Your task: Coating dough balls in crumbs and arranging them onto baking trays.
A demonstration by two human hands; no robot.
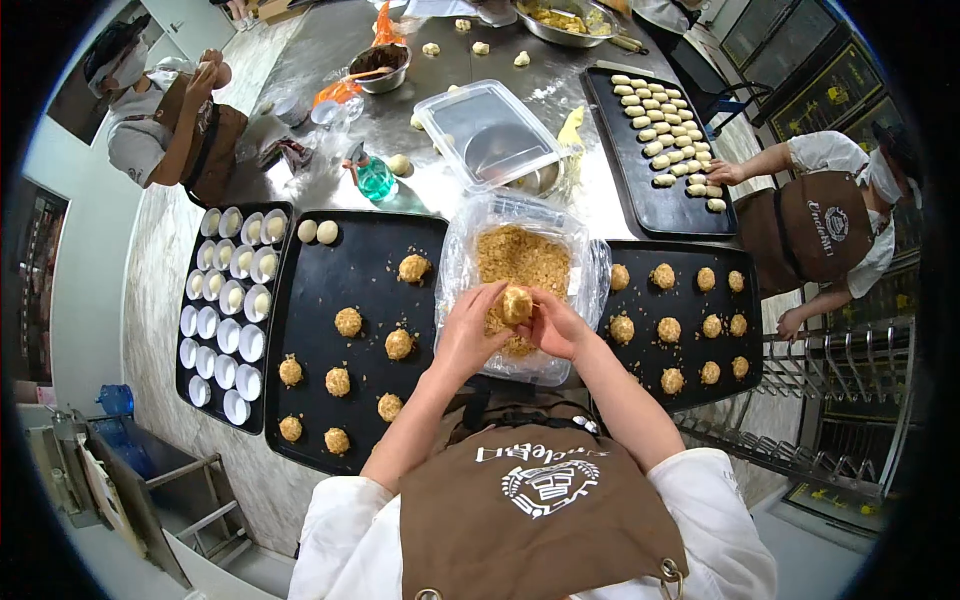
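Between my left hand (469, 330) and my right hand (556, 324) is a dough ball (517, 304) partly coated in golden crumbs. Fingers of both hands curl around its sides, above a plastic-lined tub (459, 262) of flaky crumbs (525, 259). On the black tray to my left (315, 289) stand several crumb-coated balls (348, 322), spaced apart, with two plain dough balls (327, 232) at its far corner. More coated balls (669, 329) sit in rows on the black tray to my right (694, 300).
Paper cups (250, 342), some with dough, fill a far-left tray. Beyond the tub lie a clear plastic lid (487, 135), a green spray bottle (374, 178) and a metal bowl (381, 69). A co-worker's hand (726, 173) touches a tray of dough pieces (660, 127). Another person (172, 120) stands at left.
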